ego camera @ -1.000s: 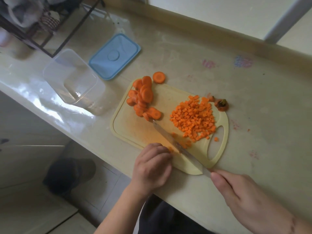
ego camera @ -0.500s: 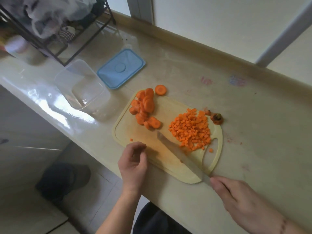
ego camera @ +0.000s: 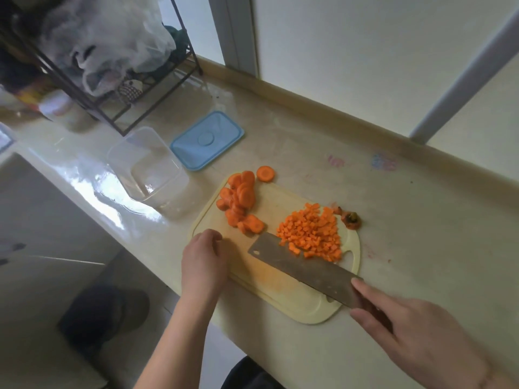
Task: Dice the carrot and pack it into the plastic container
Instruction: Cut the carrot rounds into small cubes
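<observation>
Two hands are at work: your right hand (ego camera: 415, 329) grips the cleaver (ego camera: 303, 266), whose blade lies flat-sided over the cutting board (ego camera: 283, 293) with its tip against the diced carrot (ego camera: 310, 234); your left hand (ego camera: 203, 262) rests, fingers loosely curled and holding nothing, at the board's near-left edge. Uncut carrot slices (ego camera: 238, 202) sit piled at the far-left corner, one round (ego camera: 265, 173) just off the board on the surface. Dicing looks about half done. Next, bring slices under the blade; the plastic container (ego camera: 146, 167) stands empty beside its blue lid (ego camera: 206, 140).
</observation>
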`<state>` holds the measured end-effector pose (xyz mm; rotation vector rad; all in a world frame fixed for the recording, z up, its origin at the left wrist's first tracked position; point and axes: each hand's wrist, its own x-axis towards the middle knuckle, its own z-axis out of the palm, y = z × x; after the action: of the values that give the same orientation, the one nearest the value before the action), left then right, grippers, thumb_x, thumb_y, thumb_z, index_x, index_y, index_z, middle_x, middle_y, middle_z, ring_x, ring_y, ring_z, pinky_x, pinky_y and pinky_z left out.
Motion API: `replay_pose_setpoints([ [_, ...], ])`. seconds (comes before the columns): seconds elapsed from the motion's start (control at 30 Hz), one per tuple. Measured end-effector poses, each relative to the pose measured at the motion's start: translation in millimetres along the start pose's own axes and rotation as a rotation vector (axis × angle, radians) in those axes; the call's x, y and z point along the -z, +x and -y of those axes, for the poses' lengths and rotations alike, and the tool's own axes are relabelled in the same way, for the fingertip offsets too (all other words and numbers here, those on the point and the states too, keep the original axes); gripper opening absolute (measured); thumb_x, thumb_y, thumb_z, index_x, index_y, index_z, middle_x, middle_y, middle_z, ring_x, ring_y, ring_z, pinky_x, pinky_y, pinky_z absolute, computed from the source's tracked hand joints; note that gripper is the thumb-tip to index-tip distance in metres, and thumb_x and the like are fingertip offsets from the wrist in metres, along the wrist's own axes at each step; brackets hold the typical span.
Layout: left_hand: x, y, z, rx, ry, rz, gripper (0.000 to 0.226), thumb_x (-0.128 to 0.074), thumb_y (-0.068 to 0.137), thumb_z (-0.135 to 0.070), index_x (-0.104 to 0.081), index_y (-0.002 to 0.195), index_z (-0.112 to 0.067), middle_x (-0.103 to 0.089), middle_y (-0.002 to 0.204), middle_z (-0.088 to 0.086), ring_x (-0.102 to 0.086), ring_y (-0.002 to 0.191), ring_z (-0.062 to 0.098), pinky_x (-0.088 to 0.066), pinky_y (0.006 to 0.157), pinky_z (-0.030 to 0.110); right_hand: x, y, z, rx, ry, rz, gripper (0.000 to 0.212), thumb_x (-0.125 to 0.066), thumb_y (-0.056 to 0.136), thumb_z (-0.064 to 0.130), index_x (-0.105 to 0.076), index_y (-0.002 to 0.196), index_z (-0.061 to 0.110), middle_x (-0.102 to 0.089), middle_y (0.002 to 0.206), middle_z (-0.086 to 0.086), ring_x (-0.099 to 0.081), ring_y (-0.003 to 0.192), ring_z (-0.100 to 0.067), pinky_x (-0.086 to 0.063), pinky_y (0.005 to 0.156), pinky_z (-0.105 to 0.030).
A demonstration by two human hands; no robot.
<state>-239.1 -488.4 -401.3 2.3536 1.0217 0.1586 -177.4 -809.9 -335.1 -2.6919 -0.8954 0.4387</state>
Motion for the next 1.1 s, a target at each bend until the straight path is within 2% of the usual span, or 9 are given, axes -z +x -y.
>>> replay_pose_setpoints([
  [0.27,0,-6,2,-0.141,0.286,0.051,0.021,-0.055,0.091,0.003,-0.064,0.108,-0.006,-0.061,0.099,0.014,-0.055,0.094,0.036,-0.041,0.072,0.038,-9,-2,-23,0.117,-0.158,-0.121,0.068,-0.02,0.092,0.072,-0.066,0.12,0.03,-0.072,0.069,0.005,-0.064,0.049,-0.018,-0.047,0.036,-0.032],
  [0.4,-6,-15,15,-0.355,0.273,0.073,0.059,-0.069,0.059,0.023,-0.063,0.108,-0.01,-0.062,0.1,0.016,-0.063,0.08,0.04,-0.053,0.063,0.039,-12,-4,-24,0.086,-0.151,-0.153,0.07,-0.017,0.091,0.073,-0.068,0.117,0.033,-0.072,0.071,0.01,-0.065,0.05,-0.015,-0.047,0.037,-0.031],
  [0.5,-2,-16,21,-0.423,0.216,0.063,0.072,-0.07,0.055,0.024,-0.057,0.113,-0.015,-0.057,0.114,0.015,-0.064,0.085,0.037,-0.052,0.068,0.032,-15,-5,-23,0.082,-0.146,-0.149,0.071,-0.016,0.09,0.074,-0.068,0.116,0.033,-0.073,0.072,0.01,-0.066,0.051,-0.015,-0.049,0.037,-0.032],
  [0.6,0,-20,17,-0.424,0.088,0.022,0.048,-0.07,0.069,0.022,-0.069,0.108,-0.007,-0.057,0.114,0.013,-0.065,0.085,0.034,-0.05,0.073,0.03,-17,-6,-21,0.084,-0.173,-0.153,0.07,-0.017,0.091,0.072,-0.07,0.112,0.031,-0.071,0.065,0.009,-0.063,0.046,-0.016,-0.046,0.034,-0.031],
  [0.67,2,-21,5,-0.357,-0.067,-0.052,0.033,-0.069,0.081,0.016,-0.073,0.102,-0.01,-0.057,0.11,0.003,-0.064,0.088,0.016,-0.055,0.076,0.032,-18,-7,-21,0.106,-0.185,-0.17,0.071,-0.016,0.092,0.072,-0.07,0.111,0.031,-0.07,0.063,0.006,-0.062,0.043,-0.016,-0.045,0.033,-0.03],
  [0.73,7,-20,-16,-0.347,-0.23,-0.072,0.034,-0.07,0.085,0.013,-0.073,0.099,-0.018,-0.056,0.106,-0.007,-0.062,0.093,0.005,-0.055,0.082,0.021,-19,-8,-22,0.127,-0.197,-0.18,0.072,-0.016,0.092,0.072,-0.071,0.109,0.029,-0.069,0.061,0.004,-0.061,0.041,-0.016,-0.045,0.031,-0.03],
  [0.83,7,-17,-50,-0.417,-0.399,0.045,0.038,-0.073,0.083,0.014,-0.071,0.097,-0.021,-0.059,0.107,-0.007,-0.064,0.096,0.003,-0.053,0.082,0.012,-20,-5,-23,0.169,-0.215,-0.198,0.076,-0.014,0.093,0.07,-0.074,0.105,0.025,-0.068,0.058,0.001,-0.06,0.04,-0.018,-0.044,0.031,-0.031],
  [1.0,-6,-17,-72,-0.478,-0.344,0.237,0.026,-0.071,0.085,0.008,-0.073,0.096,-0.016,-0.058,0.104,-0.009,-0.063,0.094,0.001,-0.05,0.079,0.01,-17,-1,-20,0.194,-0.254,-0.218,0.078,-0.013,0.094,0.068,-0.075,0.102,0.023,-0.065,0.053,0.001,-0.056,0.036,-0.019,-0.04,0.03,-0.029],
  [1.1,-8,-20,-68,-0.614,-0.185,0.205,0.007,-0.072,0.086,-0.021,-0.065,0.084,-0.021,-0.056,0.087,-0.014,-0.054,0.081,0.006,-0.048,0.072,0.02,-13,1,-20,0.195,-0.279,-0.205,0.077,-0.013,0.095,0.068,-0.075,0.102,0.023,-0.06,0.048,-0.001,-0.053,0.033,-0.018,-0.036,0.029,-0.028],
])
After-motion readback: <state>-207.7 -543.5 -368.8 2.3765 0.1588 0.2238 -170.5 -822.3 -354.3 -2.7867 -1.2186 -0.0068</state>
